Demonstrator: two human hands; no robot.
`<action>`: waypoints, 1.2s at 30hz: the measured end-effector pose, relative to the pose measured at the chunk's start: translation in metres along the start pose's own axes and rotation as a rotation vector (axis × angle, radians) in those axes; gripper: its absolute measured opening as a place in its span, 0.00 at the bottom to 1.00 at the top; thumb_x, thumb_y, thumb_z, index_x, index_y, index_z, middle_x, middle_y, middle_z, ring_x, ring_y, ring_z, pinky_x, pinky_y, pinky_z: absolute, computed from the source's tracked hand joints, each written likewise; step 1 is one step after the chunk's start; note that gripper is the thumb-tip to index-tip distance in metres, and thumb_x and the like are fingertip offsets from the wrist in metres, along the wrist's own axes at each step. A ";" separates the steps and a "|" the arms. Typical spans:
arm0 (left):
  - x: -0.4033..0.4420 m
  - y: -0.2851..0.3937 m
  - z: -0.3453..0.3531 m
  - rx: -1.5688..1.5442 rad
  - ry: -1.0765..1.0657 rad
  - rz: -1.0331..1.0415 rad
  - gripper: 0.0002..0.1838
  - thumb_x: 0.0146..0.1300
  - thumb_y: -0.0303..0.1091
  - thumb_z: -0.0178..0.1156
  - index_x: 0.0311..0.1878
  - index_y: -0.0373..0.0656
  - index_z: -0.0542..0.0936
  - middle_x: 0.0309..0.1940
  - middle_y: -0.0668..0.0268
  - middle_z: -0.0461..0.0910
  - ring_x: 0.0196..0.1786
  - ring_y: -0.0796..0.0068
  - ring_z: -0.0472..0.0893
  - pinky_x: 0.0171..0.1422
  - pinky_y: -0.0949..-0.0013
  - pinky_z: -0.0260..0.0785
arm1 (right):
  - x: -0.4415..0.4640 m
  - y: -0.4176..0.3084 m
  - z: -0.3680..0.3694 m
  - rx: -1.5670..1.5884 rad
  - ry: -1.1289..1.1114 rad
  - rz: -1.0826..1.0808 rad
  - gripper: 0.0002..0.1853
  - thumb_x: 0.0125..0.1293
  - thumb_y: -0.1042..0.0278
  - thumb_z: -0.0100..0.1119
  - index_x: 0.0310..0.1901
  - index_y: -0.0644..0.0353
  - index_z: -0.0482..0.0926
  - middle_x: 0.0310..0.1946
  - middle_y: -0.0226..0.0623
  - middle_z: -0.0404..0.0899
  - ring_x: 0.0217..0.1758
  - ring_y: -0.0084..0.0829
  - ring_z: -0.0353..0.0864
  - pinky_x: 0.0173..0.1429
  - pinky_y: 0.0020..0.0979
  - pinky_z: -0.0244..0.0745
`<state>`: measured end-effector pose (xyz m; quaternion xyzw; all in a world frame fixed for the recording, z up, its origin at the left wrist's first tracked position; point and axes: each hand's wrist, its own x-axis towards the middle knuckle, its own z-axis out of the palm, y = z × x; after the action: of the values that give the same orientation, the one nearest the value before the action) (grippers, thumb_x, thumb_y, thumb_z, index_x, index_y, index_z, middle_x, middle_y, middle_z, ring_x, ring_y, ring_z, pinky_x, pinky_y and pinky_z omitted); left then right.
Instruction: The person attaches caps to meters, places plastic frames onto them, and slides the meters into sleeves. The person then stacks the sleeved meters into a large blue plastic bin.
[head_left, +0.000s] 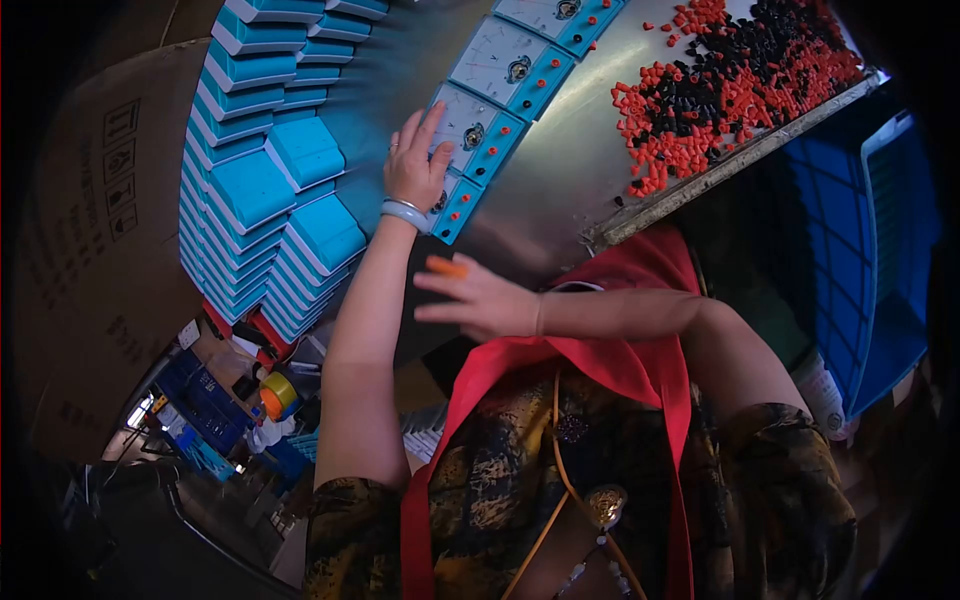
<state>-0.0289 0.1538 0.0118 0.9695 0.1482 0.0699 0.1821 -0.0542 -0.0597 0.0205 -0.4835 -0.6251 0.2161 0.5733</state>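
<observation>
A row of blue panel meters [490,58] with white dial faces and red and black terminals runs along the metal table. My left hand [415,165], with a bangle at the wrist, lies with fingers apart on the left edge of one meter [462,128]. Part of the lowest meter [457,208] is hidden behind this hand and wrist. Closer to my body, my right hand [480,298] is in the air with its fingers spread, slightly blurred. An orange sleeve-like piece [447,267] covers one of its fingers; nothing else shows in it.
Tall stacks of blue-and-white cases [255,185] stand left of the meters. Loose red and black caps [715,95] are heaped at the right, by the table's raised edge [740,160]. A blue crate [868,270] stands beyond that edge. A cardboard box [90,220] fills the far left.
</observation>
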 end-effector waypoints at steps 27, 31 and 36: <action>-0.011 0.061 0.027 -0.226 0.630 -1.504 0.45 0.52 0.53 0.72 0.66 0.36 0.66 0.61 0.44 0.68 0.61 0.47 0.72 0.67 0.50 0.64 | 0.112 0.226 -0.634 -1.090 0.048 1.083 0.37 0.52 0.43 0.65 0.66 0.39 0.70 0.68 0.57 0.58 0.74 0.56 0.53 0.72 0.48 0.57; -0.028 0.027 0.064 -0.287 0.718 -1.422 0.43 0.54 0.45 0.73 0.66 0.31 0.65 0.59 0.48 0.71 0.61 0.57 0.73 0.66 0.55 0.66 | 0.132 0.216 -0.685 -1.033 -0.262 1.205 0.35 0.50 0.47 0.66 0.62 0.45 0.74 0.57 0.54 0.73 0.65 0.54 0.68 0.69 0.47 0.64; -0.025 0.039 0.056 -0.583 0.730 -1.403 0.51 0.54 0.46 0.73 0.73 0.33 0.54 0.68 0.47 0.60 0.69 0.53 0.64 0.73 0.54 0.58 | 0.159 0.279 -0.783 -1.408 0.127 1.021 0.33 0.49 0.58 0.70 0.58 0.57 0.74 0.56 0.54 0.75 0.57 0.54 0.77 0.62 0.46 0.73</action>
<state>-0.0315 0.0933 -0.0274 0.4833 0.7419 0.2850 0.3672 0.7899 -0.0240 0.0665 -0.9578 -0.2869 -0.0173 0.0080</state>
